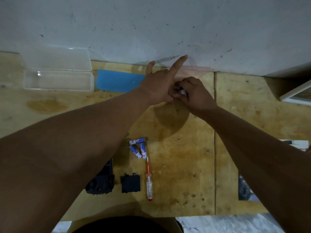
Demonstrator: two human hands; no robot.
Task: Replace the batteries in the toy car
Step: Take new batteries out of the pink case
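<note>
Both hands meet far out over the table, near the wall. My right hand (195,93) curls its fingers round a small bundle of batteries (182,91), one round end showing. My left hand (158,84) touches the same bundle with its lower fingers, index finger and thumb stuck out straight. Three blue and white batteries (138,147) lie loose nearer to me. The black toy car (102,180) lies partly under my left forearm. Its black battery cover (131,184) sits beside it, with a red and clear screwdriver (149,182) to the right.
An open clear plastic box (57,79) stands at the back left against the wall. A blue sheet (117,80) lies next to it. A pinkish clear bag (196,69) lies behind the hands. A white frame (296,95) sits at the right edge.
</note>
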